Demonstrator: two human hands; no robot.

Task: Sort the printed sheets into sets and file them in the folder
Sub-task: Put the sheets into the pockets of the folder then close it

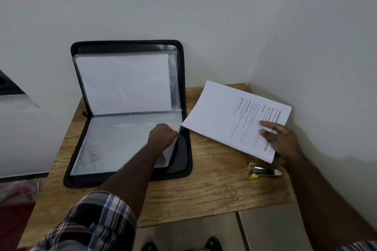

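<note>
Right now the folder (130, 108) lies open on the wooden bench (214, 189), with its back half leaning up against the wall. The left hand (163, 133) rests on the lower half, and its grip is curled tight on the edge of a clear plastic sleeve (122, 140) near the right side. The right hand (283, 140) holds the stack of printed sheets (230, 116) just beside the folder, with the thumb on top and the fingers underneath, so this grip is clamped on the paper. A small stapler (264, 171) with yellow ends lies on the bench near that hand.

Things could go wrong here. The stack looks thick and is held only at one corner, so the far end could droop and the sheets could slide apart and mix up. The sleeve looks thin and slippery, so it could slip out of the left grip or crumple when paper goes in. The leaning half of the folder could also flop down if it gets bumped.
</note>
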